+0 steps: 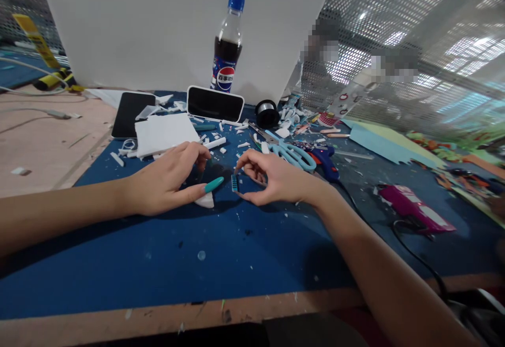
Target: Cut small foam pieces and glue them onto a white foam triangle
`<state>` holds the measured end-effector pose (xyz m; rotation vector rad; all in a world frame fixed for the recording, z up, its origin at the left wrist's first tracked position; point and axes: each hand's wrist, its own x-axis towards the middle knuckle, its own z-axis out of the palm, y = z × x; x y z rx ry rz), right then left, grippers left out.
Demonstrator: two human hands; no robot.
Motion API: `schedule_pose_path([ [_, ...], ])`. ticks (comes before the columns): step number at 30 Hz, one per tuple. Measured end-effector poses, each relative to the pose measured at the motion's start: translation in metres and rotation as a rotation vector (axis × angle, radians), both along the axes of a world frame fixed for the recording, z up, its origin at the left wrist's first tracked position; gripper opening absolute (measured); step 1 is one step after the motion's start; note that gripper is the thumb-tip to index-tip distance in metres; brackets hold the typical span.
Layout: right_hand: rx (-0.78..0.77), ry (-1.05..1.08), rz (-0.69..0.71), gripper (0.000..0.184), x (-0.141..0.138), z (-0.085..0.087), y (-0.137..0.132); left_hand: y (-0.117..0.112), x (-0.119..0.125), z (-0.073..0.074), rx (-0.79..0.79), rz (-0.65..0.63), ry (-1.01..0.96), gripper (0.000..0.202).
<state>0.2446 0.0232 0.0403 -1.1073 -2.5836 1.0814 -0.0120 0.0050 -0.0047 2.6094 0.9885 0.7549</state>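
My left hand (165, 184) rests on the blue cutting mat (197, 255), its fingers curled in and its teal-nailed thumb stretched out. The thumb presses on a small white foam piece (205, 201) lying on the mat. My right hand (276, 178) is just to the right, thumb and fingers bent into a ring. Its fingertips pinch a small blue ribbed piece (234, 182) close to the left thumb tip. The two hands are nearly touching.
Behind the hands lie a white foam sheet (165, 132), foam scraps, light blue scissors (294, 155), a blue glue gun (325, 162) and a black spool (267, 113). A cola bottle (229, 41) and two phones (215, 103) stand by a white board (158, 20). A pink packet (414, 207) lies right.
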Motion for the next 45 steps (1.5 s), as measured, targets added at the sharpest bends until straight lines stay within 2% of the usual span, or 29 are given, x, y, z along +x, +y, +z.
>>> schedule_pose_path([
  [8, 0.098, 0.119, -0.053, 0.034, 0.001, 0.005, -0.003, -0.001, -0.001, 0.0, -0.003, 0.004, -0.002, 0.037],
  [15, 0.026, -0.009, 0.019, 0.033, 0.001, 0.001, 0.0, -0.002, 0.0, 0.001, -0.015, 0.009, 0.008, 0.038],
  [21, 0.224, 0.159, -0.099, 0.035, 0.002, 0.005, -0.002, -0.003, 0.002, 0.004, -0.043, 0.023, 0.003, 0.037],
  [27, 0.056, -0.014, 0.005, 0.035, 0.002, 0.002, 0.0, -0.001, -0.001, 0.003, -0.027, 0.012, 0.021, 0.037],
  [29, 0.061, 0.054, -0.027, 0.035, 0.003, 0.002, 0.001, -0.001, -0.001, 0.002, -0.019, 0.005, 0.018, 0.035],
  [32, 0.046, 0.287, -0.111, 0.035, 0.004, 0.003, 0.002, -0.002, -0.001, 0.001, -0.02, -0.001, 0.011, 0.033],
  [34, -0.072, 0.457, -0.142, 0.036, 0.003, 0.002, 0.002, -0.002, 0.0, 0.0, -0.026, 0.01, -0.013, 0.033],
  [38, -0.508, 0.757, -0.167, 0.038, -0.007, -0.005, 0.002, -0.002, 0.001, -0.001, -0.005, 0.011, -0.077, 0.035],
  [41, -0.772, 0.882, -0.183, 0.029, -0.016, -0.009, -0.001, -0.001, 0.001, -0.002, 0.078, -0.016, -0.105, 0.036],
  [45, -0.99, 0.938, -0.258, 0.022, -0.023, -0.006, -0.005, -0.001, 0.001, -0.001, 0.136, 0.038, -0.164, 0.038],
])
